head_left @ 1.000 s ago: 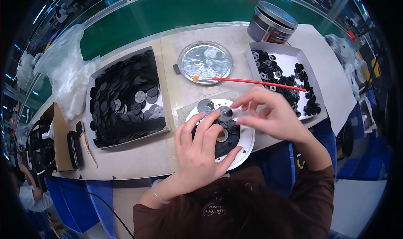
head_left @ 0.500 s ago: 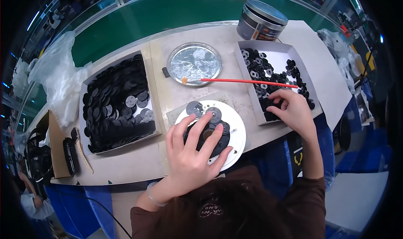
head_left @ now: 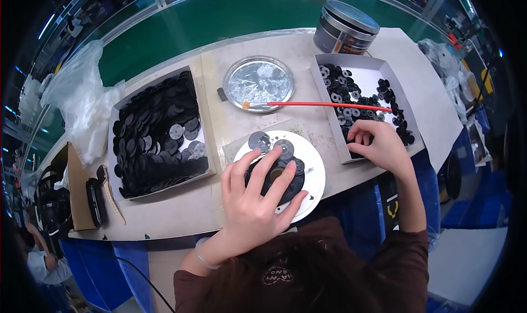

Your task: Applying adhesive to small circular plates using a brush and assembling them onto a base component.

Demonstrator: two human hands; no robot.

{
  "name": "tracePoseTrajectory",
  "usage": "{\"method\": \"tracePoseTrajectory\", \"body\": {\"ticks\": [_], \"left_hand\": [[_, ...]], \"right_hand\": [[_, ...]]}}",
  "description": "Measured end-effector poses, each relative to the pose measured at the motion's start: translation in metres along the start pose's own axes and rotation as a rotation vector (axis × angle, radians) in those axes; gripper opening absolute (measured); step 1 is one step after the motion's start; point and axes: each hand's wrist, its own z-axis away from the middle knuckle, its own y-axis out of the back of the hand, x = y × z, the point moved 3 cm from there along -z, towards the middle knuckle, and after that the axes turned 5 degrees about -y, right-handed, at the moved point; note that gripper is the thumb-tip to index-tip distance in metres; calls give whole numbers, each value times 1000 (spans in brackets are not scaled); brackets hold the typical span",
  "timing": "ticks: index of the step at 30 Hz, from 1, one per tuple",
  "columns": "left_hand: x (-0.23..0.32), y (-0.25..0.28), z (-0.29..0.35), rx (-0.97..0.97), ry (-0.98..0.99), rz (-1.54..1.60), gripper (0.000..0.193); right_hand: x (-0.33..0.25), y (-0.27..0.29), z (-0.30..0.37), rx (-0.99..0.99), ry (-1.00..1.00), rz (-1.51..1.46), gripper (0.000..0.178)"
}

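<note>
My left hand (head_left: 253, 206) lies with fingers spread over a dark assembly of round gears on a white round plate (head_left: 314, 175). Grey gears (head_left: 284, 149) show past its fingertips; the palm and fingers hide part of the assembly. At the near end of the right-hand white box (head_left: 410, 107), my right hand (head_left: 379, 147) is bent in a pinch, thumb close to the index finger. Whatever lies between those fingertips is too small or hidden to make out. Small black and grey ring-shaped parts (head_left: 343, 88) fill much of that box.
A red-handled brush (head_left: 329, 105) bridges from a round metal lid (head_left: 236, 77) to the right box. Behind that box stands a dark tin (head_left: 346, 30). A left box (head_left: 211, 165) holds many black discs. Plastic bags (head_left: 88, 104) and a cardboard box (head_left: 79, 192) sit further left.
My right hand's fingers have curled a little more at the near end of the box. The left hand stays spread on the gears. The whole view has shifted slightly.
</note>
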Motion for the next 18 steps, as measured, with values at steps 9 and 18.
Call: {"method": "tracePoseTrajectory", "body": {"ticks": [9,18], "left_hand": [[0,1,1,3,-5,4,35],[-1,0,1,2,-4,4,35]], "right_hand": [[-7,7,1,8,-43,110,12],[0,12,1,16,5,60,11]]}}
